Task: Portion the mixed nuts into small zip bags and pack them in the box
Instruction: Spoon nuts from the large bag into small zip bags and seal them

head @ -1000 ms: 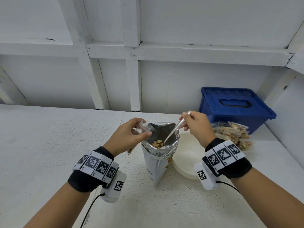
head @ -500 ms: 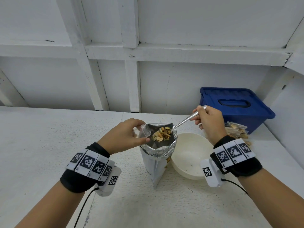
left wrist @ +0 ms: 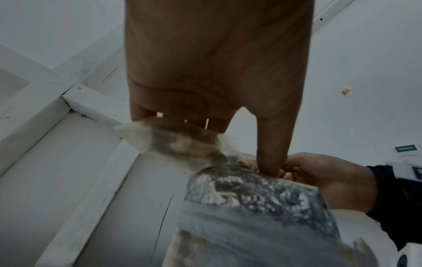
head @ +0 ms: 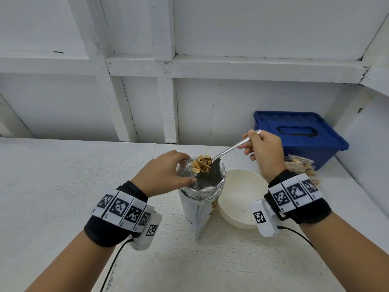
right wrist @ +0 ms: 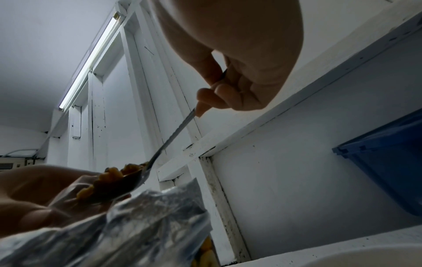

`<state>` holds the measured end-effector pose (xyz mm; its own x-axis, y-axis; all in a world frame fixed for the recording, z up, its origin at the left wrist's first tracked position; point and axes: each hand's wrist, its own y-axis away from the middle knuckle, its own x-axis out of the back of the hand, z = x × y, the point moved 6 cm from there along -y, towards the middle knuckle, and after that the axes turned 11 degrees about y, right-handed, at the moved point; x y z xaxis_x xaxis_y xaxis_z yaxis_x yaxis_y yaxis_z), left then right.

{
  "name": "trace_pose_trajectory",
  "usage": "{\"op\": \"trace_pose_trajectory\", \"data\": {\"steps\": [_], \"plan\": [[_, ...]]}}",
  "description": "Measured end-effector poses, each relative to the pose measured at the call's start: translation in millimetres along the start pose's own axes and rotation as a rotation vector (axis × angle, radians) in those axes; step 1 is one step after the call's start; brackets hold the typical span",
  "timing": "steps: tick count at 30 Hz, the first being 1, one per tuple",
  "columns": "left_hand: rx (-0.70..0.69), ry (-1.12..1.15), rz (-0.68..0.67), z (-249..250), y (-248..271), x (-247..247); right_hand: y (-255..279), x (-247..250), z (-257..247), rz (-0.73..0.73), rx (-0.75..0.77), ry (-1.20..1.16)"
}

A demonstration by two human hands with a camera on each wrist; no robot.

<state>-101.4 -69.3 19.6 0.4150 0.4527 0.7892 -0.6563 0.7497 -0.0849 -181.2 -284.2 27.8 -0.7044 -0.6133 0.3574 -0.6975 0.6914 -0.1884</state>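
White bench [head: 63, 186] under white wall; foil nut pouch [head: 202, 199] upright at centre; left hand [head: 166, 173] pinches small zip bag [head: 185, 167] open over pouch mouth, so spills fall back; right hand [head: 263, 152] grips spoon [head: 229, 148] heaped with nuts [head: 202, 163]; blue box [head: 299, 135] at 2 o'clock, lid on

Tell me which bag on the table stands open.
The tall foil nut bag beside the white bowl stands open; the small filled zip bags lie by the blue box.

You have no readable text here: the square coded markers [head: 121, 207] on your wristbands carry tiny, illegible digits, and the green label [left wrist: 406, 149] is blurred.
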Motion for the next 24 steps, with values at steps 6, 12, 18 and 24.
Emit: {"op": "trace_pose_trajectory", "data": {"steps": [6,12,18,24], "plan": [[0.015,0.037,0.024,-1.4,-1.8,-2.4,4.2,-5.7,-7.0,-0.006,0.036,0.018],[0.02,0.156,0.09,-6.4,-1.5,-5.3,13.2,-10.6,-42.9,0.001,0.223,0.088],[0.062,0.429,0.216,-19.8,5.8,-3.4,27.0,-19.0,-95.7,0.055,0.6,0.231],[0.109,0.49,0.251,-34.4,10.5,-1.0,28.9,-5.2,-110.5,0.127,0.719,0.182]]}}
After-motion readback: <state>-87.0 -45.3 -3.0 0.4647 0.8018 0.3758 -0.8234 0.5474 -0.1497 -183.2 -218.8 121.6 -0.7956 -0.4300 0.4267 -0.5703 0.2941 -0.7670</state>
